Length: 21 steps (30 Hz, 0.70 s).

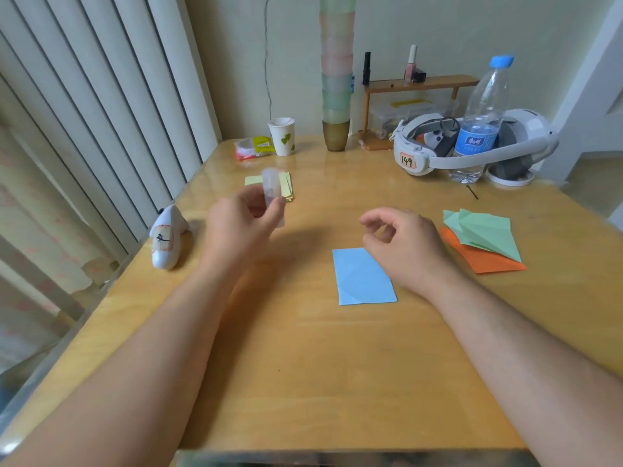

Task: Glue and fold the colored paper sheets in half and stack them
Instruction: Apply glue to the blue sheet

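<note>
Wooden and glossy, the table [303, 348] sits against a pale wall with vertical blinds on your left. Your left hand [241, 227] is raised above it, fingers and thumb curled round a translucent glue stick [272, 188], blurred, so whether its cap is on is impossible to tell. It is held upright and off to the side, probably to keep it away from the sheet at the centre. A folded blue sheet [362, 279] lies flat in front of you, seemingly already halved. Your right hand [403, 246] hovers just over its upper right corner, fingers loosely curled, thumb and forefinger narrowly apart and holding nothing; whether it touches the paper is unclear. To the right, green sheets [485, 232] rest on an orange sheet [485, 262], likely the supply to be glued. Beyond your left hand lies a small stack of folded yellow-green sheets [286, 185], probably the finished pile, where the blue one likely belongs.
</note>
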Motion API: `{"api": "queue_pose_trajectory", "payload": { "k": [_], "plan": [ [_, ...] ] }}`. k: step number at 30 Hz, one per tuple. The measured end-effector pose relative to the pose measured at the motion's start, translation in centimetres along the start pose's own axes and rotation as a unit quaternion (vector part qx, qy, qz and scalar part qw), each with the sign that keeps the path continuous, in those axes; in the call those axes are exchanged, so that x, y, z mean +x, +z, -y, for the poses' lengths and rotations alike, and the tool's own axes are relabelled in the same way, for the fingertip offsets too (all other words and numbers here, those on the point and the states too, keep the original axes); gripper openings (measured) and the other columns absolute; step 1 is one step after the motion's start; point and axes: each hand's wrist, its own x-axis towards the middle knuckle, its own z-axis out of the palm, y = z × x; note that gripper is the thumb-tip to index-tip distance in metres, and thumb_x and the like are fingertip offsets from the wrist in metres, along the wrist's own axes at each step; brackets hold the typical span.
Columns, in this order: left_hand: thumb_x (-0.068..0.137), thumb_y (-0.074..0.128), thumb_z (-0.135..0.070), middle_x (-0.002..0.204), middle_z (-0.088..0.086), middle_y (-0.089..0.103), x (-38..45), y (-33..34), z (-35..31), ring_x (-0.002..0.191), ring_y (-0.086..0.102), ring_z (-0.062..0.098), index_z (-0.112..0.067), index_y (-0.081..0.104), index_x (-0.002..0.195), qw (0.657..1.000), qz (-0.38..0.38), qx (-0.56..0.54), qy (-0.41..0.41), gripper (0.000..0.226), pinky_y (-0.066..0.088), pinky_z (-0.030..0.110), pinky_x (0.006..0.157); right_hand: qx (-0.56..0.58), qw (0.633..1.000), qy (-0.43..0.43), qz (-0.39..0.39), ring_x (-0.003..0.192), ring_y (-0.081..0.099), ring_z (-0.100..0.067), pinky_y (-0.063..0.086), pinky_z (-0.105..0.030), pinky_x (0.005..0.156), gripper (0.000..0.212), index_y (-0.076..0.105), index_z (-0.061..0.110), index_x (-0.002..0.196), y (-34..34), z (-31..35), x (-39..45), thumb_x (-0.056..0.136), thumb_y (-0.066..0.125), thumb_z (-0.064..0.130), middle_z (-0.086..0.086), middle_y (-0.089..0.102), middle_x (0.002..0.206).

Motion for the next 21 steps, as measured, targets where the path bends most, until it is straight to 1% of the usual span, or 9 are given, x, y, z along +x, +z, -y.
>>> {"api": "queue_pose_trajectory", "payload": {
  "k": [2,3,5,7,8,10,13,17,21],
  "plan": [
    [0.095,0.067,-0.041,0.085,-0.023,0.074,0.6,-1.2,1.2,0.085,0.066,-0.013,-0.03,0.076,0.106,0.998,-0.035,0.032,-0.028,0.019,0.055,0.023,0.083,-0.035,0.999,-0.006,0.003,0.082,0.055,0.005,0.036,-0.003,0.073,0.027,0.075,0.029,0.11,-0.3,-0.5,0.2,0.09,0.067,0.013,0.014,0.067,0.1],
    [0.094,0.066,-0.04,0.084,-0.022,0.074,0.7,-1.6,1.6,0.085,0.066,-0.011,-0.029,0.077,0.105,0.997,-0.043,0.044,-0.04,0.019,0.055,0.024,0.082,-0.053,0.998,-0.012,0.009,0.083,0.054,0.004,0.036,-0.003,0.074,0.029,0.075,0.027,0.113,-0.3,-0.6,0.2,0.09,0.066,0.011,0.011,0.066,0.103],
    [0.091,0.066,-0.042,0.085,-0.02,0.075,0.8,-1.8,2.4,0.086,0.068,-0.005,-0.029,0.077,0.101,0.995,-0.039,0.066,-0.058,0.019,0.055,0.026,0.078,-0.088,0.996,-0.02,0.022,0.087,0.054,-0.004,0.038,-0.011,0.077,0.033,0.073,0.024,0.119,-0.5,-0.7,0.2,0.093,0.06,0.008,0.007,0.065,0.108],
    [0.091,0.067,-0.043,0.085,-0.019,0.074,0.7,-1.7,2.7,0.088,0.067,-0.001,-0.03,0.076,0.099,0.994,-0.02,0.083,-0.069,0.018,0.05,0.025,0.073,-0.114,0.993,-0.012,0.02,0.099,0.059,-0.014,0.046,-0.025,0.09,0.037,0.073,0.022,0.122,-0.8,-0.8,0.3,0.095,0.055,0.006,0.003,0.067,0.114],
    [0.09,0.067,-0.043,0.085,-0.019,0.074,0.7,-1.6,2.8,0.089,0.066,-0.001,-0.03,0.076,0.101,0.993,-0.012,0.09,-0.072,0.019,0.048,0.024,0.073,-0.121,0.993,-0.004,0.018,0.106,0.061,-0.018,0.047,-0.028,0.094,0.038,0.073,0.021,0.123,-0.9,-1.0,0.4,0.096,0.053,0.006,0.001,0.068,0.117],
    [0.089,0.068,-0.043,0.089,-0.019,0.074,0.6,-1.5,2.8,0.09,0.065,-0.002,-0.031,0.076,0.105,0.992,-0.005,0.099,-0.074,0.022,0.047,0.024,0.076,-0.127,0.992,0.007,0.021,0.115,0.062,-0.021,0.048,-0.029,0.098,0.04,0.074,0.021,0.124,-1.1,-1.2,0.3,0.098,0.048,0.004,0.0,0.069,0.123],
    [0.086,0.071,-0.041,0.093,-0.018,0.075,0.6,-1.6,3.0,0.089,0.065,-0.005,-0.032,0.074,0.109,0.992,0.005,0.101,-0.075,0.024,0.047,0.019,0.075,-0.142,0.989,0.001,0.044,0.124,0.058,-0.023,0.047,-0.031,0.104,0.049,0.073,0.021,0.126,-1.0,-1.0,0.2,0.097,0.042,-0.003,0.002,0.07,0.127],
    [0.082,0.074,-0.039,0.092,-0.019,0.073,0.4,-1.5,3.4,0.089,0.065,-0.005,-0.032,0.07,0.108,0.991,0.015,0.118,-0.068,0.027,0.048,0.022,0.077,-0.165,0.985,-0.003,0.055,0.126,0.053,-0.026,0.043,-0.03,0.105,0.06,0.072,0.02,0.13,-1.0,-1.0,0.2,0.09,0.039,-0.01,0.001,0.069,0.127],
    [0.082,0.073,-0.04,0.094,-0.018,0.073,0.5,-1.6,3.6,0.091,0.068,0.0,-0.033,0.067,0.108,0.99,0.029,0.124,-0.06,0.028,0.052,0.025,0.078,-0.171,0.984,-0.009,0.049,0.125,0.054,-0.027,0.045,-0.034,0.105,0.059,0.073,0.02,0.127,-0.8,-1.4,0.3,0.089,0.039,-0.01,0.002,0.07,0.126]
  ]
}}
